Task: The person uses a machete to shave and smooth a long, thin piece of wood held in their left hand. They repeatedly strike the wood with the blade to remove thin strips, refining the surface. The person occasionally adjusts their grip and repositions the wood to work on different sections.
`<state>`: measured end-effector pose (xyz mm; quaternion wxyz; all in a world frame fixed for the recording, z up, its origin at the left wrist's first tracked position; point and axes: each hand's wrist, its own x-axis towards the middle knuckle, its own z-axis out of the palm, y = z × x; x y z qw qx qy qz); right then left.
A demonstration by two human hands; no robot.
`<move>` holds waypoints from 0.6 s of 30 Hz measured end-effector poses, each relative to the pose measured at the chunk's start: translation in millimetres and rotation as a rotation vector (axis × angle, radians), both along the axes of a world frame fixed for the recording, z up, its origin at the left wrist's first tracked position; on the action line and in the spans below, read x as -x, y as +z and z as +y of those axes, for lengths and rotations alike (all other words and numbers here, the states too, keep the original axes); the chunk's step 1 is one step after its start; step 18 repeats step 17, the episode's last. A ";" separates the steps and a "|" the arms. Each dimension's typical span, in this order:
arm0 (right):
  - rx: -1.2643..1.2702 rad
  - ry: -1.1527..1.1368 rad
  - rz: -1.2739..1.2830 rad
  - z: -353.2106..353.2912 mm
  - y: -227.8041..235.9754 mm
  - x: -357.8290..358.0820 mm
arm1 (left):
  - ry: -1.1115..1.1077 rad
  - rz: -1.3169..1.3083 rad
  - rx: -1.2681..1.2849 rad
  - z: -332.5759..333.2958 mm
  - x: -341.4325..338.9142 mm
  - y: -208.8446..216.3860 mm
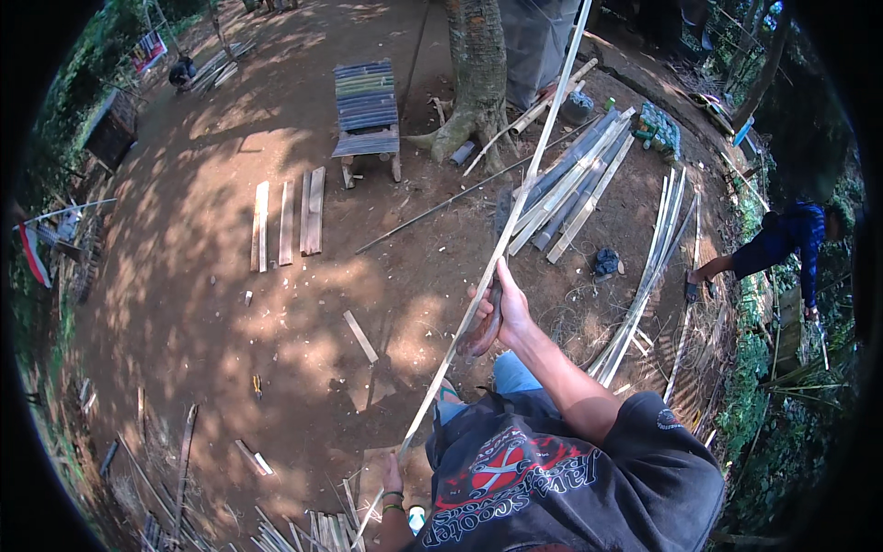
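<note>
A long pale bamboo strip (455, 345) runs slantwise from the lower left, past my body, to the top edge. My left hand (394, 477), with bands at the wrist, is closed round its lower part. Further up, my right hand (510, 313) is closed round the curved brown wooden handle (484, 337) of a large knife, and its fingers also meet the strip. The dark knife blade (503, 210) shows faintly beyond that hand, partly behind the strip.
Split bamboo lengths (579, 179) and long thin strips (651, 276) lie to the right. A slatted bamboo seat (364, 106) stands by a tree trunk (476, 74). Pliers (258, 386) and short boards (313, 212) lie left on the dirt. Another person (782, 244) bends at far right.
</note>
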<state>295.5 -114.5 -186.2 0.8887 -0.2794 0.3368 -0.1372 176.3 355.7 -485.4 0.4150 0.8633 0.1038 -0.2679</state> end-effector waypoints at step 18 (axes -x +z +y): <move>0.370 -0.124 0.393 -283.7 -73.8 18.1 | -0.408 -0.342 -0.004 -307.1 -227.6 125.7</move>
